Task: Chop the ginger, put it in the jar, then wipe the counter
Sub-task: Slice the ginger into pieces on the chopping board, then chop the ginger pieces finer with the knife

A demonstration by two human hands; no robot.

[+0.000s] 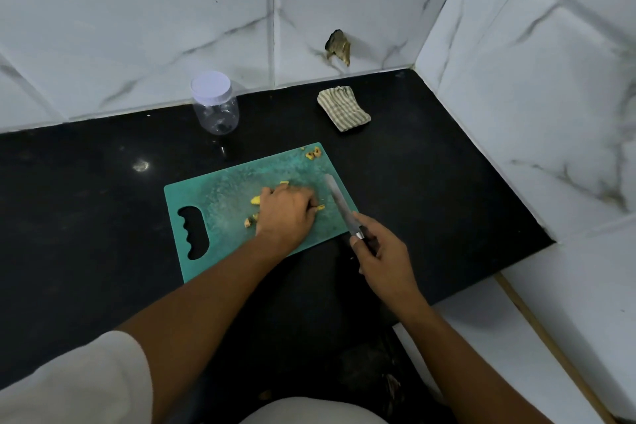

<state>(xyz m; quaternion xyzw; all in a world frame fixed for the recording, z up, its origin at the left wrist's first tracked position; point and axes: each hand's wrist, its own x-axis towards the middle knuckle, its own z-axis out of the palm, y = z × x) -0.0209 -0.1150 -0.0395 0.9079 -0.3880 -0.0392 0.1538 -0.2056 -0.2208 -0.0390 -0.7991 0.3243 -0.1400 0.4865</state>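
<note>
Here, ginger pieces [255, 200] are pinned on cutting board [220, 203] under left hand [287, 210], likely steadied for cutting. Knife [339, 205] is gripped by right hand [382, 251], blade angled just beside. Jar [215, 103], capped, and cloth [344, 108] are parked behind, well apart, counter [86, 182] unwiped.

No text, label, brand, number or sign can be read anywhere in the picture. The clear plastic jar [215, 103] in the upper middle of the frame has a plain white lid, without any label.
</note>
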